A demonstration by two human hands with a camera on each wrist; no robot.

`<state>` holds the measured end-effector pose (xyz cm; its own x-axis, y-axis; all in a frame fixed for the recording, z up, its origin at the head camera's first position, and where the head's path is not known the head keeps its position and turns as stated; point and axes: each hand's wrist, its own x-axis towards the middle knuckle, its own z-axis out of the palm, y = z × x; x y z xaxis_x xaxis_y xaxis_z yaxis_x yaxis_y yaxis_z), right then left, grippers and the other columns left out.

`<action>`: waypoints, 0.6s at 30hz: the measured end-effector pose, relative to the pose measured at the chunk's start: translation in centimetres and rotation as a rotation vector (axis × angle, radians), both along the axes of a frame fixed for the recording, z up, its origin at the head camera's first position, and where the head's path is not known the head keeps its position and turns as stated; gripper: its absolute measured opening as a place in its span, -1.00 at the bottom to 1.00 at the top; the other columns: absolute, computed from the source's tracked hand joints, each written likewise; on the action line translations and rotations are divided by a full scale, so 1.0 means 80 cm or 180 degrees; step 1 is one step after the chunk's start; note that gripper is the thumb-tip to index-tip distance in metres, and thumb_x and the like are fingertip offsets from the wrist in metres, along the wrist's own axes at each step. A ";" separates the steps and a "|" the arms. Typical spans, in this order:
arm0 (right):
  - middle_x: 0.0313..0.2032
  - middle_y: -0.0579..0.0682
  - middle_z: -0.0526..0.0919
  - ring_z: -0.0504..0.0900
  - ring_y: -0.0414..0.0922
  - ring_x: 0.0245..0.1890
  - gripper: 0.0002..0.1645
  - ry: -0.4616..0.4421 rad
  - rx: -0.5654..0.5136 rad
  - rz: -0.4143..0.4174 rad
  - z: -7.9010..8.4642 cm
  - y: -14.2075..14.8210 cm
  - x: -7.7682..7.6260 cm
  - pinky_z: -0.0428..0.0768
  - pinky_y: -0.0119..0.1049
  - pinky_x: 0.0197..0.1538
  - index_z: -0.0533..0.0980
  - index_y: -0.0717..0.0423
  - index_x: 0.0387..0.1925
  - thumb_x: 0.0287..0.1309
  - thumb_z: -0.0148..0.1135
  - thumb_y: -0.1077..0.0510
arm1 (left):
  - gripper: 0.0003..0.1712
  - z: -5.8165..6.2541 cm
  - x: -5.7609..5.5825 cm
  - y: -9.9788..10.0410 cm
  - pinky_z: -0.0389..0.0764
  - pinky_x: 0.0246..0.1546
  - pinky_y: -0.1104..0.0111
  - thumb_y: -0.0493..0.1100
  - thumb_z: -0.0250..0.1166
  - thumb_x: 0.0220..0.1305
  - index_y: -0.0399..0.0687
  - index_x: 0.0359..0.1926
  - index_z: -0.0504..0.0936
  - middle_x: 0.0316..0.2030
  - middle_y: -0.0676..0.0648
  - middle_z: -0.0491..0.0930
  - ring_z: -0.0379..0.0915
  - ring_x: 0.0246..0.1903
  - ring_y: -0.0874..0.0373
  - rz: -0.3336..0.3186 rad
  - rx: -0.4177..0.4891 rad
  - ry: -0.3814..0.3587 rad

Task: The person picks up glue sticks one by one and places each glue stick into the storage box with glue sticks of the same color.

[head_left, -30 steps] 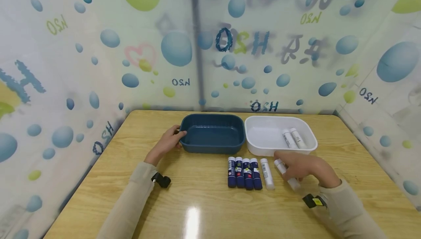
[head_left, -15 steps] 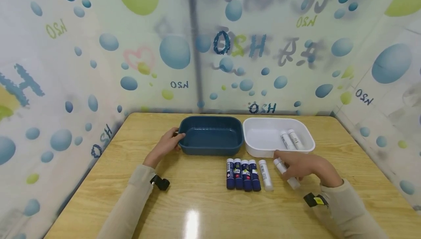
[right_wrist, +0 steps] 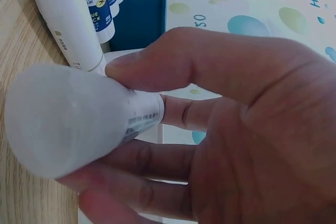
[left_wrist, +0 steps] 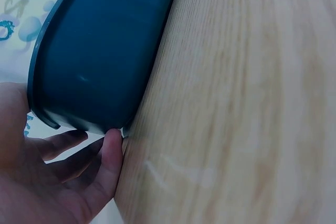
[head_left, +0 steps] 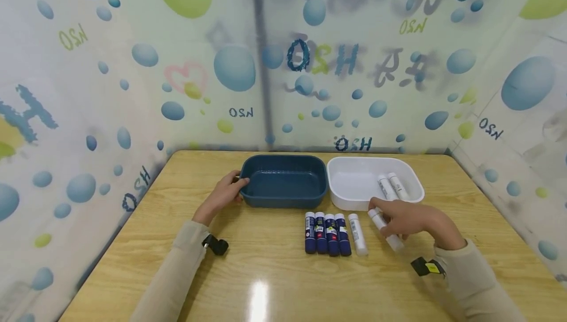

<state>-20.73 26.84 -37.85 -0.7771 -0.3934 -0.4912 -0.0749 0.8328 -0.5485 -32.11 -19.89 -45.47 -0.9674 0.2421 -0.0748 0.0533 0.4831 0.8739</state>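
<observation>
My left hand (head_left: 221, 195) grips the left end of a dark blue bin (head_left: 285, 201), thumb over the rim. In the left wrist view, fingers (left_wrist: 111, 156) touch the outside of its end wall. The right hand (head_left: 405, 217) pinches a white glue stick (head_left: 384, 228) just in front of a white bin (head_left: 350, 203). In the right wrist view, the thumb lies on top of this glue stick (right_wrist: 63, 121) and fingers are beneath it. Left of it lies another white glue stick (head_left: 358, 235), beside a row of several dark blue glue sticks (head_left: 327, 235).
Two white glue sticks (head_left: 392, 186) lie in the right part of the white bin. The two bins stand side by side near the back of the wooden table (head_left: 199, 287). A patterned curtain (head_left: 239, 21) hangs behind and at both sides.
The right hand has raised the white glue stick slightly from where it lay on the table. My left hand keeps its hold on the dark blue bin; the head view shifted a little.
</observation>
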 end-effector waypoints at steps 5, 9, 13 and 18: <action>-0.35 0.02 0.37 0.46 -0.06 -0.34 -0.42 0.0043 -0.0043 0.0035 -0.002 0.001 -0.001 0.56 -0.19 -0.34 0.30 0.01 0.22 0.26 0.35 0.21 | -0.35 0.001 0.000 0.000 0.73 -0.20 0.26 0.07 0.04 0.62 -0.20 0.52 0.25 0.30 -0.41 0.44 0.59 -0.31 0.05 -0.0033 0.0017 0.0008; -0.38 0.00 0.35 0.44 -0.08 -0.38 -0.44 0.0058 -0.0086 0.0072 -0.002 0.001 -0.002 0.55 -0.20 -0.36 0.31 0.02 0.21 0.26 0.35 0.21 | -0.33 0.002 -0.001 -0.001 0.74 -0.17 0.19 0.07 0.03 0.62 -0.24 0.53 0.23 0.31 -0.44 0.43 0.61 -0.28 0.00 -0.0059 0.0062 -0.0013; -0.38 0.00 0.35 0.44 -0.08 -0.38 -0.44 0.0060 -0.0099 0.0089 -0.001 0.001 -0.002 0.56 -0.20 -0.37 0.31 0.02 0.21 0.26 0.35 0.21 | -0.34 0.017 0.008 0.002 0.75 -0.12 0.08 -0.01 0.01 0.64 -0.33 0.53 0.20 0.31 -0.49 0.41 0.62 -0.24 -0.10 -0.0091 0.0075 -0.0078; -0.38 0.00 0.36 0.44 -0.09 -0.38 -0.43 0.0053 -0.0109 0.0094 0.000 0.000 -0.001 0.55 -0.21 -0.37 0.31 0.04 0.21 0.27 0.35 0.20 | -0.36 0.008 0.004 0.001 0.74 -0.18 0.19 0.02 0.02 0.63 -0.25 0.52 0.24 0.30 -0.44 0.43 0.58 -0.29 0.01 -0.0065 0.0068 -0.0021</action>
